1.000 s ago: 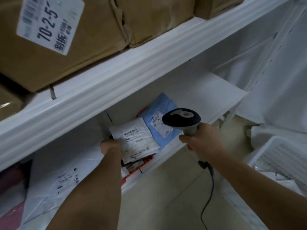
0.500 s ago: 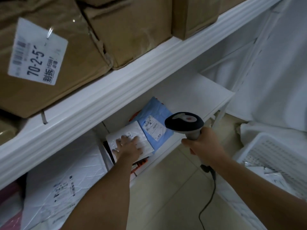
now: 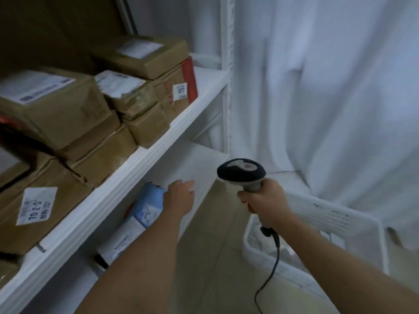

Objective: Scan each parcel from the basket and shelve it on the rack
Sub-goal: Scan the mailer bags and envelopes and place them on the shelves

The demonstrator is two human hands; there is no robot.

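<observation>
My left hand (image 3: 180, 197) hovers with relaxed fingers and holds nothing, just right of the blue parcel (image 3: 148, 203) on the lower shelf of the white rack (image 3: 127, 175). A white parcel (image 3: 123, 240) lies in front of the blue one, partly behind my forearm. My right hand (image 3: 264, 202) grips the handle of the black and grey barcode scanner (image 3: 241, 174), whose cable hangs down. The white basket (image 3: 340, 223) stands on the floor at the right, with a few parcels dimly visible inside.
Several brown cardboard boxes (image 3: 74, 123) with white labels fill the upper shelf. The lower shelf board (image 3: 195, 159) runs bare to the right post. A white curtain (image 3: 328, 87) hangs behind the rack. Tiled floor (image 3: 215, 257) lies between rack and basket.
My left hand has let go of the white parcel, now lying on the lower shelf, and drawn back to the right. The view has risen and swung right. The scanner stays in my right hand.
</observation>
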